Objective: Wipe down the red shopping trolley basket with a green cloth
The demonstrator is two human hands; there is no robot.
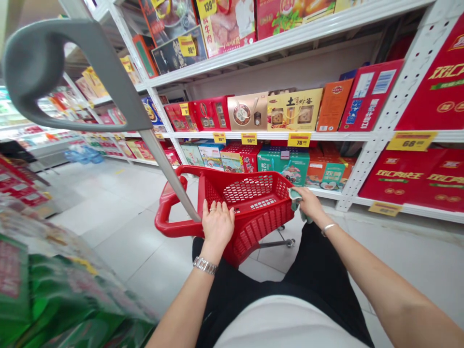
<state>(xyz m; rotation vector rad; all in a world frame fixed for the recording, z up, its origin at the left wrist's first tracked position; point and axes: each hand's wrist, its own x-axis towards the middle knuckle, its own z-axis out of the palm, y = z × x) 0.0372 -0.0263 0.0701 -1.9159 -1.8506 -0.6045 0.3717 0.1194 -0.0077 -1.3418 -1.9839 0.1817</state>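
A red plastic shopping basket cart with perforated walls stands before my body, and no goods show inside it. My left hand rests over its near left rim with the fingers stretched out flat. On the other side, my right hand is closed on a pale green cloth against the basket's right end. A grey loop handle on a metal pole rises from the basket's left end towards the upper left. Some of the right fingers are hidden by the cloth.
White shelves with boxed goods and yellow price tags run along the far side. Large red cartons stand at the right. Blurred green packages are close at the lower left. Pale floor tiles stretch down the aisle.
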